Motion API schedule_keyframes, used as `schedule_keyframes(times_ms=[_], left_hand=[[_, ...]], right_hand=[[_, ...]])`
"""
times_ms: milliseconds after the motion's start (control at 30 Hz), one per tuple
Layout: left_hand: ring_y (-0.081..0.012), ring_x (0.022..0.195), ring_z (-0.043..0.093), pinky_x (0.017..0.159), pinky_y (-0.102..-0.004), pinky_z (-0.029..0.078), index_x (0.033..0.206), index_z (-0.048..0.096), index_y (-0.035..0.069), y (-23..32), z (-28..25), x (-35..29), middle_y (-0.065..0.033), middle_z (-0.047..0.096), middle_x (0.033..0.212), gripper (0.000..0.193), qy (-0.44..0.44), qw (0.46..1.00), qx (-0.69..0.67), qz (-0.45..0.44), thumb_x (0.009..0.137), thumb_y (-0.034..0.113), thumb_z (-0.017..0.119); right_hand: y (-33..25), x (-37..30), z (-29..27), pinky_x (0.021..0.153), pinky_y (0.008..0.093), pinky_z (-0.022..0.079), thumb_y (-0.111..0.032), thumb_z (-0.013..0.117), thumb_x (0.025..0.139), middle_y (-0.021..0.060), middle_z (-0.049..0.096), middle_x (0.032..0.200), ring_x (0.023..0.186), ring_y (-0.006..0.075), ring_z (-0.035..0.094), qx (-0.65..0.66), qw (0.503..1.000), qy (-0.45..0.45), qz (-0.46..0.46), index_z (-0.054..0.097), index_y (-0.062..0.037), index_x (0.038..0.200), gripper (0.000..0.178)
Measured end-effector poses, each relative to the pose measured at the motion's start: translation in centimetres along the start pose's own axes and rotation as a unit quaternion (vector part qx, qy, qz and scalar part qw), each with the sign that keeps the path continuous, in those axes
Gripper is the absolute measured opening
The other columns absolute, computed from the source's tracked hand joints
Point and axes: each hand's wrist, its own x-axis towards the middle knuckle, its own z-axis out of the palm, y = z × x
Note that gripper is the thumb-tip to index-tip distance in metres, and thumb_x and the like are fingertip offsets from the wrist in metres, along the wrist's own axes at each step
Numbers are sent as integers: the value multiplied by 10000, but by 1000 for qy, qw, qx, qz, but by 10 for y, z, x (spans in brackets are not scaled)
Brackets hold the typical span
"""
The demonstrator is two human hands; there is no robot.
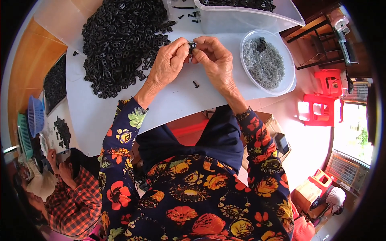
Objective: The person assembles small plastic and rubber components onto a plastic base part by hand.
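Between my fingertips, above the white table (pixel 169 106), is a small black two-holed plastic piece (pixel 192 46). My left hand (pixel 169 60) pinches it from the left, and my right hand (pixel 215 60) grips its right side with thumb and finger. Part of the piece is hidden by the fingers. To the left lies a large heap of similar black pieces (pixel 116 44). A single black screw-like part (pixel 196 84) rests on the table just below my hands. Right of my right hand stands a round clear tub (pixel 290 76) of small clear-grey parts, with a black clump on top.
A clear plastic bin (pixel 225 24) with black parts stands at the far side, several black screw-like parts (pixel 195 15) beside it. At left, a person in a checked shirt (pixel 76 201) sits near a blue basket (pixel 36 114) and a small black pile (pixel 62 132). Red stools (pixel 317 110) stand at right.
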Motion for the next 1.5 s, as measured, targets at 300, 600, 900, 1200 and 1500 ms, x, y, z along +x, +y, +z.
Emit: schedule_keyframes(times_ms=[300, 600, 900, 1200, 1500], left_hand=[[-111, 551, 332, 482, -293, 343, 816, 451, 4, -4, -3, -6, -52, 367, 589, 218, 1, 1000, -13, -12, 956, 171, 437], [-99, 549, 307, 470, -292, 322, 813, 445, 5, -3, -4, -14, -44, 342, 585, 225, -8, 1000, 11, -16, 966, 169, 425], [-112, 552, 299, 475, -301, 329, 822, 434, 6, -6, 1, -17, -69, 331, 601, 213, 15, 1000, 3, -12, 960, 168, 422], [-144, 548, 333, 498, -309, 368, 823, 434, -5, -6, 4, -18, -91, 387, 606, 192, 10, 1000, 16, 19, 953, 136, 435], [-155, 563, 333, 517, -313, 376, 803, 414, -6, -6, 4, -20, -93, 392, 620, 197, -3, 1000, -1, 8, 951, 122, 435]], right_hand=[[12, -1, 3, 683, 244, 523, 17, 718, 770, 41, 621, 829, 734, 87, 610, -70, 996, -31, -55, 600, 14, 1077, 329], [11, -2, 2, 654, 252, 519, -1, 743, 724, 60, 663, 774, 682, 100, 625, -174, 979, -46, -96, 610, 9, 992, 299], [3, -3, 5, 614, 270, 510, 7, 754, 694, 76, 632, 759, 644, 128, 606, -268, 950, -40, -155, 595, 7, 967, 317], [0, -6, 5, 612, 292, 518, 6, 729, 715, 117, 638, 782, 650, 178, 627, -257, 957, -45, -130, 581, 15, 949, 277], [1, -9, 7, 622, 296, 516, 37, 681, 729, 117, 644, 775, 664, 192, 629, -253, 959, -41, -120, 584, 14, 933, 228]])
